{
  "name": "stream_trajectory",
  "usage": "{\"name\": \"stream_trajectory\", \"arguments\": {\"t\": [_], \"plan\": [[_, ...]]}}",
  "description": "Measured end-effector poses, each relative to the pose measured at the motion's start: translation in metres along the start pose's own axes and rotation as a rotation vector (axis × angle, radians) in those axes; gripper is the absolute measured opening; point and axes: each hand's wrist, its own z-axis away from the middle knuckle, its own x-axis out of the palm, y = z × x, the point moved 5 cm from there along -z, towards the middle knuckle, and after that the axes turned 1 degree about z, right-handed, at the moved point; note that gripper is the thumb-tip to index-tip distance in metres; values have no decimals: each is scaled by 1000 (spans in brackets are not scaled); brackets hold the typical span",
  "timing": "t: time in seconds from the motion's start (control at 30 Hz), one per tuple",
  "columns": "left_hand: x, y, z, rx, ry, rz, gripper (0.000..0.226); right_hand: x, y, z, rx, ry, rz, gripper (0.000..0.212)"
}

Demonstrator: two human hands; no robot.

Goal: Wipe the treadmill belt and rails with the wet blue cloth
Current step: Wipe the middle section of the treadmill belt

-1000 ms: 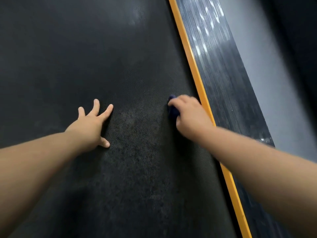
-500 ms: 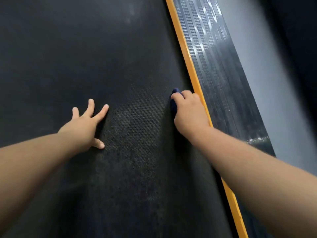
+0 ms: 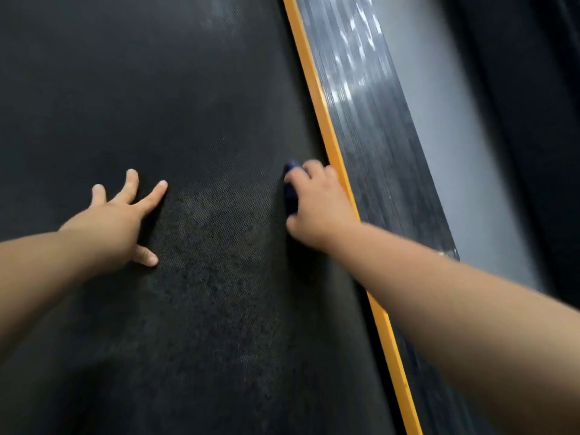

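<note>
view: head, looking forward and down along both forearms
belt (image 3: 157,89): black, finely woven surface; fills the left and centre of the view; a paler, mottled patch lies between the two hands
left hand (image 3: 110,221): palm down, flat on the belt, left of the mottled patch and well apart from the cloth
left fingers (image 3: 155,191): straight and spread wide; thumb splayed toward the near side; tips touch the belt; they hold nothing
right hand (image 3: 320,208): knuckles up at the belt's right edge, just beside the strip; slightly blurred
right fingers (image 3: 314,169): curled down over the cloth, gripping it and pressing it onto the belt; thumb at the near left of the hand; the exact lie of each finger cannot be told through the blur
cloth (image 3: 290,189): dark blue, bunched small; mostly hidden under the right hand, with only its far and left edges showing; it lies on the belt near the right edge; whether it touches the strip cannot be told
strip (image 3: 326,127): orange, narrow; runs along the belt's right edge from the top of the view to the bottom; the right forearm crosses above it
rail (image 3: 370,120): dark, ribbed lengthwise, just right of the strip; pale glints on its far part
floor (image 3: 455,120): grey band right of the rail; darker beyond it
forearms: both bare, reaching in from the lower corners
</note>
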Motion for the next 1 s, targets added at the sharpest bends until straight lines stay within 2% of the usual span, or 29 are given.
{"name": "stream_trajectory", "arguments": {"t": [0.1,0.17,0.23,0.27,0.37,0.5,0.57,0.7,0.77,0.87,0.93,1.0], "plan": [[-1,0,2,17,26,-11,133,3,-5,27,-124,-80,-78,42],[-1,1,2,23,31,-5,132,-12,0,10,-141,12,-43,39],[0,0,2,8,18,9,130,-28,6,-18,-93,159,29,39],[0,0,3,6,18,12,129,-32,9,-31,-56,178,81,39],[-2,1,4,19,29,10,129,-26,14,-42,-5,98,231,42],[-2,2,7,31,33,2,128,-5,11,4,-15,25,126,54],[-3,2,8,37,46,24,128,0,15,21,11,0,31,51],[-1,-1,12,40,99,84,128,-13,23,20,152,139,-202,40],[3,-7,16,-59,129,127,125,-16,18,3,174,220,-258,48],[6,-12,23,-209,95,201,122,-14,8,-22,244,244,-277,58],[6,-13,23,-204,57,201,122,-5,-10,-19,205,229,-242,57],[5,-14,22,-188,44,186,120,15,-43,3,21,171,-219,53]]}}
